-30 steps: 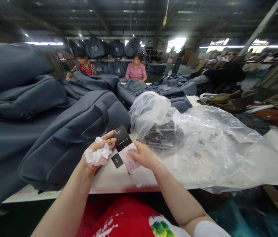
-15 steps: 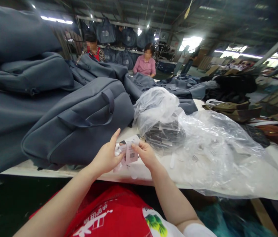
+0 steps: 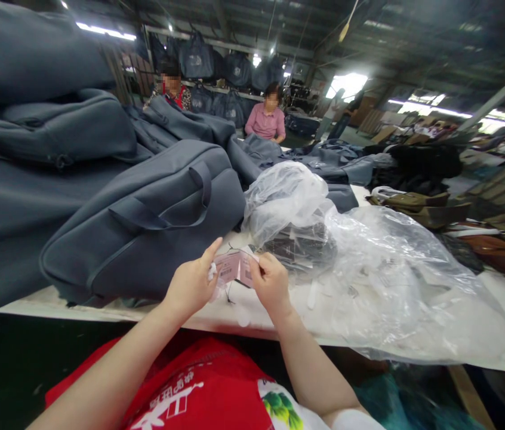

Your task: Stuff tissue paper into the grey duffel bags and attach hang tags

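Both my hands hold a small pink tag (image 3: 233,269) with a barcode, above the near edge of the white table (image 3: 252,310). My left hand (image 3: 191,282) pinches its left side and also keeps a bit of white crumpled plastic in the palm. My right hand (image 3: 271,283) pinches the tag's right side. A thin black string hangs from the tag. Just beyond my hands lies a clear plastic bag (image 3: 299,221) with dark tags inside. A grey bag (image 3: 145,221) with a handle lies to the left of my hands.
More grey bags (image 3: 51,131) are piled at the left and across the table's far side. Loose clear plastic (image 3: 405,286) covers the table's right part. Two people (image 3: 267,116) sit at the far end; olive and brown bags (image 3: 418,200) lie at right.
The black tags seen a second ago are out of sight; the pink tag has turned from upright to flat and sideways between both hands. My view has shifted slightly left.
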Motion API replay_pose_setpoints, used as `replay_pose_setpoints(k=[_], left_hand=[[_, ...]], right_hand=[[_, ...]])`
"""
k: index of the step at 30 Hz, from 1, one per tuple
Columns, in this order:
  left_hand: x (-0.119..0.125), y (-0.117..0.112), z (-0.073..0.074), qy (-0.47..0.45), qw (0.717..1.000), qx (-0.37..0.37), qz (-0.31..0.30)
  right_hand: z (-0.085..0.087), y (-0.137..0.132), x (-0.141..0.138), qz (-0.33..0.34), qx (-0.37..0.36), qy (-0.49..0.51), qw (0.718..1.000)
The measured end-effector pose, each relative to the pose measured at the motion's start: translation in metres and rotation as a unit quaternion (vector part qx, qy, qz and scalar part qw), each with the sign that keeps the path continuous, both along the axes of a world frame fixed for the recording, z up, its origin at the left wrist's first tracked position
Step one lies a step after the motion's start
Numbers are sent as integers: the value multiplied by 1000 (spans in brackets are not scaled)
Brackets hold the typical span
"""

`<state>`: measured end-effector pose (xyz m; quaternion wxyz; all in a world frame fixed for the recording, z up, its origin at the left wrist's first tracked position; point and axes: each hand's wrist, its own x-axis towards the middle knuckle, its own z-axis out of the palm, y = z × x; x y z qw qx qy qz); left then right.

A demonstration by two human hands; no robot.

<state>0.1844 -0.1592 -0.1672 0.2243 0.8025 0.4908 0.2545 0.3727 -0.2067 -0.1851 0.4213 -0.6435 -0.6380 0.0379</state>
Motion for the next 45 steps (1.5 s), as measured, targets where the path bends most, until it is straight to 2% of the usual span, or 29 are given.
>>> replay_pose_setpoints(k=[2,4,8,12,14,17,19,21,22,23,25,26,28,32,34,38,43,45], left_hand=[[4,-3,-4,11,1000,-6,-12],[9,-7,-9,-16,999,-28,-17],[14,-12,-14,-121,988,-85,-42],[13,-11,-15,-169,976,-98,-92],[13,-10,-16,-187,973,-105,-87],[11,-5,-20,-192,974,-114,-45],[5,-2,-21,-176,977,-112,-48],[-3,0,-20,-150,977,-115,-103],[-8,-1,-18,-135,974,-119,-140],[-12,-2,-15,-120,970,-123,-174],[-19,-5,-10,-93,965,-129,-210],[-21,-7,-8,-85,966,-128,-209],[-24,-10,-7,-81,971,-126,-187],[-29,-9,-10,-89,979,-141,-118],[-29,-9,-14,-101,975,-174,-92],[-18,-17,-23,-153,942,-294,-52],[-5,-33,-39,-249,896,-366,9],[-5,-36,-41,-280,873,-401,1]], right_hand=[[-4,-1,-9,-16,4,-42,999],[-8,-2,-19,-9,-13,-47,999],[-11,-3,-27,40,-63,26,997],[-12,-3,-24,96,-56,101,989],[-15,-3,-22,116,-64,130,983],[-16,-6,-18,163,-103,176,965],[-13,-8,-12,144,-91,171,970],[-7,-9,-4,98,-43,141,984],[-5,-9,0,96,-27,132,986],[-3,-9,4,121,-32,131,983],[-3,-7,7,220,-102,150,959],[-5,-7,7,262,-145,160,941],[-9,-6,5,287,-208,175,918],[-13,-5,-2,253,-228,202,918],[-13,-5,-6,234,-218,203,925],[-16,-7,-23,191,-189,214,939],[-30,-7,-39,151,-191,334,911],[-33,-5,-38,121,-179,379,900]])
